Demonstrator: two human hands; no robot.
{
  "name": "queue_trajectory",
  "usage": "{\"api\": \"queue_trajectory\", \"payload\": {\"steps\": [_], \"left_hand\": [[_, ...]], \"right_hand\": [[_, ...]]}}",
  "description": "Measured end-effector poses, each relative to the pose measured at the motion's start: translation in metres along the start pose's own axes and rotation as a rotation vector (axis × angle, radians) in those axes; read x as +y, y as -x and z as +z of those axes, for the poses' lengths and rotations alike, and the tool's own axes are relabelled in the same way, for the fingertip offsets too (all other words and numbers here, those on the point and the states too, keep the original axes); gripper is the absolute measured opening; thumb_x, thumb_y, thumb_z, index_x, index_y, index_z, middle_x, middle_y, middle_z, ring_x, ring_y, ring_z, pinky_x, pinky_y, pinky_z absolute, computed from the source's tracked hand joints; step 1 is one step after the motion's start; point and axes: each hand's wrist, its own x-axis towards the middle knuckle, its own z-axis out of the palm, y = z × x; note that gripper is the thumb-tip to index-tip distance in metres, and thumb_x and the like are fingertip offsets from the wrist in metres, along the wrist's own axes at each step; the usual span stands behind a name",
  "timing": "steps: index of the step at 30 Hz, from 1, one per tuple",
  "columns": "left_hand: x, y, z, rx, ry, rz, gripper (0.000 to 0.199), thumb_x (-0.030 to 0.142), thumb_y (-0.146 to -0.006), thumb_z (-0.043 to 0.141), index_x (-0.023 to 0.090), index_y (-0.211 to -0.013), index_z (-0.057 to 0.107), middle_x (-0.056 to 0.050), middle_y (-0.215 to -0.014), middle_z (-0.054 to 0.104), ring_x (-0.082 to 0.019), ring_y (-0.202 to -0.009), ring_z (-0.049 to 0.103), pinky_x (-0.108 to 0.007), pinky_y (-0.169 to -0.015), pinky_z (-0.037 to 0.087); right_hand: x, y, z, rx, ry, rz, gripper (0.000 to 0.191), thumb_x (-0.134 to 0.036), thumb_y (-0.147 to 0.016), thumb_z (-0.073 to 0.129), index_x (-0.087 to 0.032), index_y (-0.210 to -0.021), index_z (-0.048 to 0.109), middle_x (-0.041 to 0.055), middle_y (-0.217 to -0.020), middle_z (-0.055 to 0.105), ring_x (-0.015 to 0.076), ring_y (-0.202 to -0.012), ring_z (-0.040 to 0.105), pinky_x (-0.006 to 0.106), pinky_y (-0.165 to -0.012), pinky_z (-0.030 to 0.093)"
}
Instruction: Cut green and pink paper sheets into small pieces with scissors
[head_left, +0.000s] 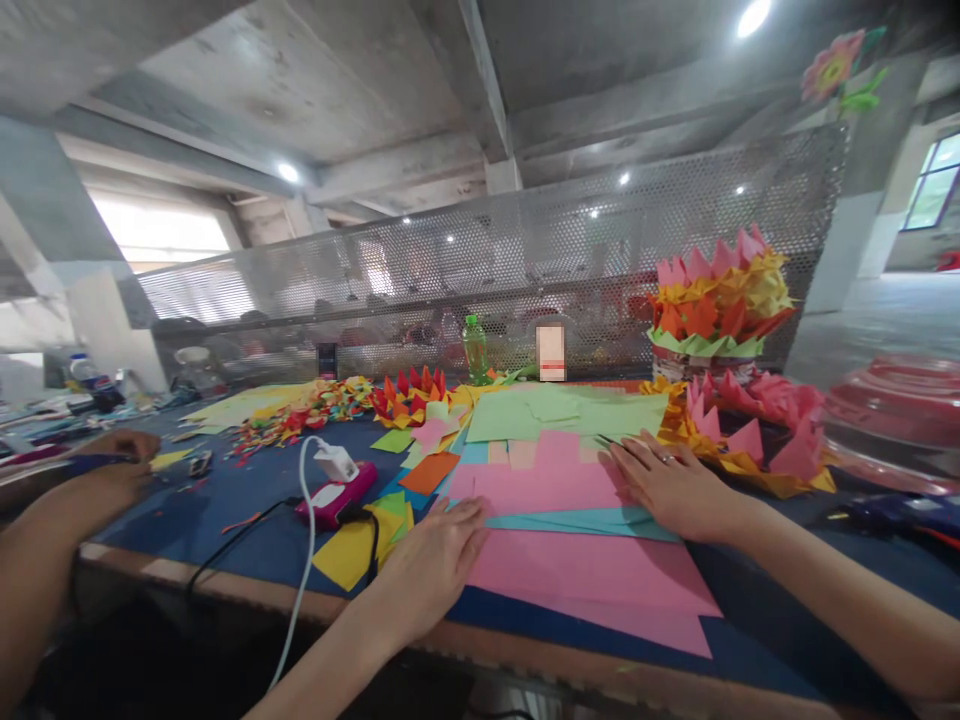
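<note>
My left hand [446,545] lies with its fingers stretched out at the left edge of a stack of pink paper [585,565]. Fingers extended, my right hand [671,487] rests on the upper right part of the pink sheets and wears a ring. A thin dark pointed thing [609,440] shows by its fingertips; its kind is unclear. Blue sheets [585,522] run between the pink layers. Light green sheets [600,412] lie behind them. Small orange [429,472] and yellow [352,553] paper pieces are left of my left hand.
A magenta power strip [341,497] with a white charger [335,462] and cables stands left. Folded paper pieces [724,310] are stacked at right, near a clear red-tinted container [896,420]. A green bottle [475,350] stands by the mesh divider [420,270]. Another person's hands [112,470] are far left.
</note>
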Motion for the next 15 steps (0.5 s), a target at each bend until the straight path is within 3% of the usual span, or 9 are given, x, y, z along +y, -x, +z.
{"api": "queue_trajectory", "payload": {"steps": [6,9,12,15], "left_hand": [[-0.008,0.003,-0.006,0.000,0.019,-0.021,0.045,0.037,-0.097,0.027,0.020,-0.116,0.064,-0.009,-0.128,0.061,-0.021,-0.121,0.054,-0.041,-0.112,0.029],[-0.009,-0.004,-0.013,0.016,0.005,-0.016,0.042,0.037,-0.096,0.030,0.022,-0.098,0.069,-0.007,-0.109,0.070,-0.021,-0.105,0.063,-0.038,-0.101,0.039],[-0.007,-0.019,-0.021,0.089,-0.061,-0.087,0.040,0.038,-0.094,0.035,0.021,-0.077,0.067,-0.007,-0.081,0.071,-0.022,-0.085,0.065,-0.033,-0.082,0.045],[-0.001,-0.037,-0.026,0.147,-0.040,-0.102,0.038,0.038,-0.093,0.038,0.020,-0.071,0.063,-0.006,-0.074,0.066,-0.021,-0.078,0.062,-0.031,-0.075,0.043]], "right_hand": [[0.010,-0.005,0.016,-0.025,-0.129,-0.014,0.053,-0.025,-0.088,0.037,-0.027,-0.140,0.044,0.0104,-0.147,0.043,0.0409,-0.136,0.030,0.069,-0.096,0.034],[0.009,-0.011,0.020,-0.071,-0.189,0.001,0.052,-0.025,-0.089,0.037,-0.029,-0.140,0.044,0.0075,-0.150,0.037,0.0366,-0.139,0.025,0.067,-0.100,0.031],[0.003,-0.015,0.015,-0.119,-0.295,0.018,0.048,-0.040,-0.095,0.031,-0.027,-0.139,0.044,0.0074,-0.153,0.033,0.0362,-0.142,0.017,0.069,-0.103,0.025],[-0.001,-0.016,0.006,-0.127,-0.345,-0.001,0.060,-0.061,-0.091,0.032,-0.027,-0.139,0.044,0.0081,-0.154,0.030,0.0383,-0.142,0.014,0.069,-0.104,0.022]]}}
